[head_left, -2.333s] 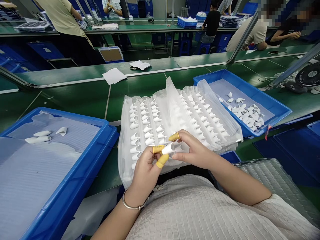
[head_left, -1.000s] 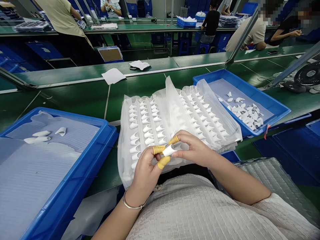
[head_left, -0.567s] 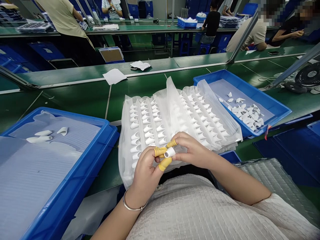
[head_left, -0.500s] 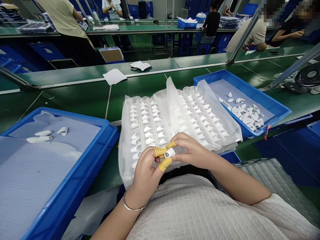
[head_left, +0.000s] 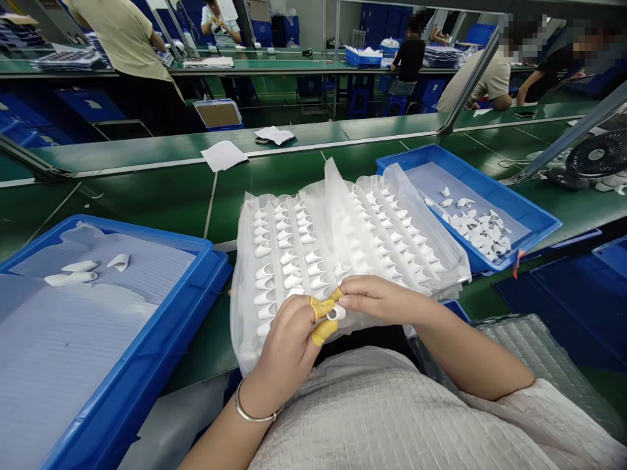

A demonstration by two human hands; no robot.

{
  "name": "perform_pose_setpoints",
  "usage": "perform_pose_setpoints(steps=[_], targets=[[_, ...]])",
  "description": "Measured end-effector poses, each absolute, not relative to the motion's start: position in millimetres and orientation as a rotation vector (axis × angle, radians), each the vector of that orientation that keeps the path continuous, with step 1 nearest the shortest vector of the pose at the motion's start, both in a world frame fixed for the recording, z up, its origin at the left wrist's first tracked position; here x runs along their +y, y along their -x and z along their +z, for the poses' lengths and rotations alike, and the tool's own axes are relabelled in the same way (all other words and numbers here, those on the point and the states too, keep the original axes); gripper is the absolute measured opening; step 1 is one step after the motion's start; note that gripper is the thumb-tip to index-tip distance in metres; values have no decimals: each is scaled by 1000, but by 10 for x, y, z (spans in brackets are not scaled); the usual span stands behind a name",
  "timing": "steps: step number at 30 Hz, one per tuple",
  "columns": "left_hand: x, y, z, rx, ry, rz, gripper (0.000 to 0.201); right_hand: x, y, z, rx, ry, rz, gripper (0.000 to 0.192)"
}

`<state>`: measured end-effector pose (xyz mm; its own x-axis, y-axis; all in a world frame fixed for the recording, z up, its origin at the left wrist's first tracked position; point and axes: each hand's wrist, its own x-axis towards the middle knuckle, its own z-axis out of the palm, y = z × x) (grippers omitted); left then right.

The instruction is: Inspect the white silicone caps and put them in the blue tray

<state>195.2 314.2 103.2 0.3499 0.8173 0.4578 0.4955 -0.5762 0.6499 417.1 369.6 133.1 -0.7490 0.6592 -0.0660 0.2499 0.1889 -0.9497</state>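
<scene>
Between my hands is a small white hollow plastic piece [head_left: 336, 313], its round opening facing me. My left hand [head_left: 292, 333], with yellow finger cots on its thumb and a finger, pinches the piece from the left. My right hand [head_left: 375, 299], with a yellow cot on one fingertip, closes on it from the right and above. Both hands are over the front edge of a pale, lined tray [head_left: 249, 261] that holds rows of similar white pieces [head_left: 291, 267]. A translucent sheet [head_left: 337, 215] stands up in folds across the tray's middle.
On the left, stacked blue bins [head_left: 196, 287] hold a few white pieces [head_left: 78, 274] on a liner. A blue bin [head_left: 533, 215] at the right contains a pile of pieces. Paper [head_left: 224, 155] lies behind the tray; a black fan [head_left: 595, 156] stands far right. Other people work beyond.
My hands have shifted slightly down and right with the white piece. My right fingers have drawn together more closely over it. The camera view has moved a little.
</scene>
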Motion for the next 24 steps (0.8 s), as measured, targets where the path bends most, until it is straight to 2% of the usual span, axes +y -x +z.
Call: perform_pose_setpoints(steps=[3,5,8,11,15,18,24], targets=[[3127,-1912,1023,1100,-2292,1085,20,3761,-4179,1360,-1927,860,1875,25],[3126,-1879,1022,1148,-2255,1123,27,3846,-4180,1356,-1794,915,1878,25],[3138,-1820,1022,1263,-2108,1198,32,4027,-4178,1299,-1753,1183,1501,22],[3149,-1750,1033,1322,-2023,1213,28,4193,-4173,1207,-1974,1429,1000,18],[3152,-1624,1060,1377,-1992,1242,26,4300,-4163,1119,-2280,1488,487,20],[3154,-1522,1066,1462,-1927,1264,25,4327,-4150,1085,-2384,1477,331,26],[3181,-1420,1023,1547,-1859,1230,24,4347,-4116,1048,-2554,1442,296,25]])
